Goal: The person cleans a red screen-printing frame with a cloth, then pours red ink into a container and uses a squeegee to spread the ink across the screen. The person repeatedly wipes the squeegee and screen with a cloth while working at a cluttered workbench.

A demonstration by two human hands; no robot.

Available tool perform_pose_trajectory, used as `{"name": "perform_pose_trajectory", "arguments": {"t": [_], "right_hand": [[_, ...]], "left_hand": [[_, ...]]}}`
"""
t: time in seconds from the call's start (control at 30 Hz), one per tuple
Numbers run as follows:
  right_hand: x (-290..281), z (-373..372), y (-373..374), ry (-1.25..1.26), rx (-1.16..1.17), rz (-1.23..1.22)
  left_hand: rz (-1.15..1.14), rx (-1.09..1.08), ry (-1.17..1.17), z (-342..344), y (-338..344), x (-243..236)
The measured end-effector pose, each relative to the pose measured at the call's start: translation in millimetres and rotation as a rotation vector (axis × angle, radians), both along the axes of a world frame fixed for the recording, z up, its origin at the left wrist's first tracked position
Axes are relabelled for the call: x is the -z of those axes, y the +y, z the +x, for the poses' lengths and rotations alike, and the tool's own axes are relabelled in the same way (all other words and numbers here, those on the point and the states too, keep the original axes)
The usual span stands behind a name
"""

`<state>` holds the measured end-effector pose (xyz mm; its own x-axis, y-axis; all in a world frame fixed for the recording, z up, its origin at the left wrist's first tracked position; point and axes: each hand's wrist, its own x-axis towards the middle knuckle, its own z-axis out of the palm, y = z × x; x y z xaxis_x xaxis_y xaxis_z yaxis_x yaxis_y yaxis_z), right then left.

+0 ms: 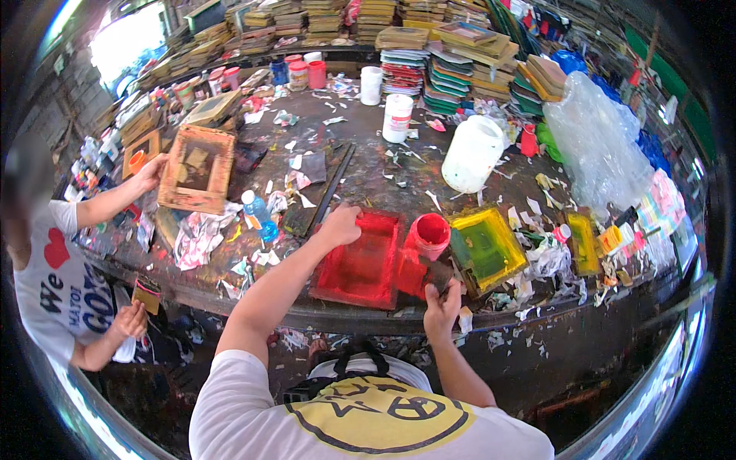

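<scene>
A screen-printing frame [326, 285] coated in red ink lies flat on the table before me. My left hand [342, 225] has its fingers curled over the frame's far left corner. Closed around a dark-edged squeegee [412, 277] smeared with red, my right hand [442, 307] is at the near right side of the frame. An uncapped red ink tub [429, 234] stands just beyond the squeegee. To its right rests a yellow-rimmed frame [491, 280] with green and yellow ink on its mesh.
At left another person [57, 284] holds a wooden frame [222, 172] and a small squeegee [147, 295]. A water bottle [253, 204], white tubs [396, 119], a large white container [471, 157] and paper scraps litter the table [368, 172]. Frames [475, 54] are stacked behind; clear plastic [590, 138] lies right.
</scene>
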<state>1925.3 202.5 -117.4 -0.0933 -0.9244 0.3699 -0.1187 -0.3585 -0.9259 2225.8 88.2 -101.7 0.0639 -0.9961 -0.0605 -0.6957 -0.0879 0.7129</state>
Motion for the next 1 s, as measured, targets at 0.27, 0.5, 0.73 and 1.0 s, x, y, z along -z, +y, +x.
{"name": "perform_pose_trajectory", "arguments": {"t": [0.27, 0.5, 0.73, 1.0], "right_hand": [[20, -31, 34, -0.095, 0.179, 0.072], [20, -57, 37, -0.134, 0.313, 0.073], [34, -79, 34, -0.138, 0.365, 0.097], [26, -85, 20, -0.203, 0.275, 0.132]], "left_hand": [[0.801, -0.25, 1.24, -11, -72, 49], [0.902, -0.158, 1.598, -35, -105, 74], [0.824, -0.024, 1.009, -50, -105, 60], [0.697, 0.381, 0.18, -55, -110, 43]]}}
